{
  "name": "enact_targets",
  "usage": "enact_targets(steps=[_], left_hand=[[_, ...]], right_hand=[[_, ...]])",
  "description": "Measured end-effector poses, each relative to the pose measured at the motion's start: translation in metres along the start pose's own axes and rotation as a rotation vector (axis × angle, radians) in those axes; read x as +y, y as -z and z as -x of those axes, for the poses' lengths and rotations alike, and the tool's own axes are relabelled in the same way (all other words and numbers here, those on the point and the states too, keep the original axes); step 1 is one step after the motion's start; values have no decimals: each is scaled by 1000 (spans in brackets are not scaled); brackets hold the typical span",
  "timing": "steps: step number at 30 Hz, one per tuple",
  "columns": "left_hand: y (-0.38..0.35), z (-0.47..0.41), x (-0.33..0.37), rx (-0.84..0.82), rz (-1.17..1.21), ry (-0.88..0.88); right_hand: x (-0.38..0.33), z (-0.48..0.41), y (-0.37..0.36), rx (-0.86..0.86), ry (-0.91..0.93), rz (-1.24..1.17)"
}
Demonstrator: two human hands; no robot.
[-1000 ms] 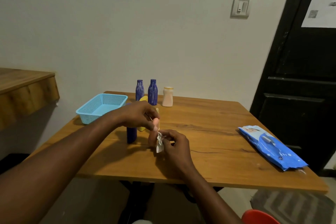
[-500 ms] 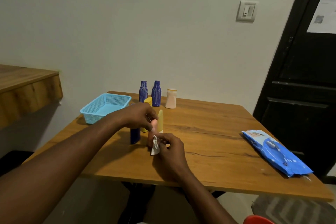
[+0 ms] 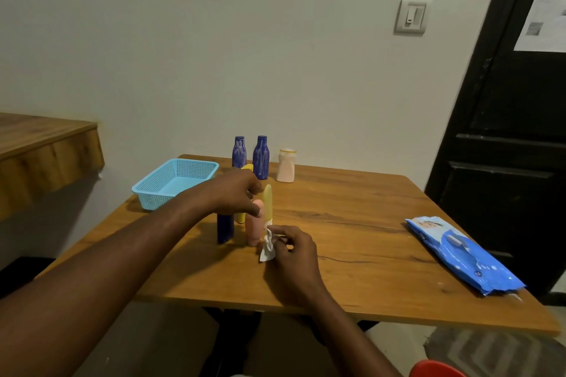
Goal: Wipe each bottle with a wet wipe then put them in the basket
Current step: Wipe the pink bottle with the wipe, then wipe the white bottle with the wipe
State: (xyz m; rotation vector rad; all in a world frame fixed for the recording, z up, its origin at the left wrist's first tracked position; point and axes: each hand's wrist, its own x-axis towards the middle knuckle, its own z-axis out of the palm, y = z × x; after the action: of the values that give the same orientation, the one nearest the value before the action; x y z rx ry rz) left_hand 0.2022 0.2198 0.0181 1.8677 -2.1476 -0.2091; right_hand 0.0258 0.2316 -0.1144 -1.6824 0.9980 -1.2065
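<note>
A pink bottle (image 3: 253, 229) stands upright on the wooden table (image 3: 352, 223). My left hand (image 3: 235, 191) grips its top from above. My right hand (image 3: 291, 249) pinches a crumpled white wet wipe (image 3: 267, 246) against the bottle's lower right side. Close behind stand a dark blue bottle (image 3: 225, 228), a yellow bottle (image 3: 267, 202) and a second yellow bottle (image 3: 247, 167) partly hidden by my left hand. At the table's back stand two blue bottles (image 3: 239, 152) (image 3: 261, 157) and a pale pink bottle (image 3: 286, 165). The light blue basket (image 3: 153, 193) sits at the back left, with nothing in it.
A blue pack of wet wipes (image 3: 459, 254) lies near the table's right edge. A wooden shelf (image 3: 46, 147) juts out at the left. A black door (image 3: 505, 131) stands at the right, and a red object (image 3: 435, 370) shows at the bottom edge.
The pink bottle now stands more in view under my left hand. My right hand with the wipe has shifted down to the bottle's lower side. The camera view has drifted slightly.
</note>
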Motion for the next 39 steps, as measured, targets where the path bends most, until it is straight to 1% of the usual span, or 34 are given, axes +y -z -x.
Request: enact_targets(steps=[6, 11, 15, 18, 23, 27, 29, 32, 35, 39], left_hand=[[12, -6, 18, 105, 31, -29], [20, -29, 31, 213, 27, -87], [24, -67, 29, 205, -2, -117], [27, -104, 27, 194, 26, -104], [18, -172, 17, 207, 26, -85], [14, -217, 10, 145, -44, -91], [6, -245, 3, 88, -101, -75], [-14, -275, -5, -5, -263, -22], [-30, -290, -9, -96, -393, 15], [-35, -295, -10, -67, -449, 6]], right_hand=[[-2, -11, 21, 71, 26, -12], [-4, -49, 43, 226, 32, -24], [-10, -84, 53, 289, 17, -91], [-10, -115, 56, 324, -22, -161], [10, -171, 57, 341, -112, -195], [33, -198, 53, 348, -162, -230], [53, -211, 51, 357, -237, -268], [74, -224, 52, 371, -334, -340], [83, -233, 53, 398, -356, -374], [83, -230, 53, 367, -351, -376]])
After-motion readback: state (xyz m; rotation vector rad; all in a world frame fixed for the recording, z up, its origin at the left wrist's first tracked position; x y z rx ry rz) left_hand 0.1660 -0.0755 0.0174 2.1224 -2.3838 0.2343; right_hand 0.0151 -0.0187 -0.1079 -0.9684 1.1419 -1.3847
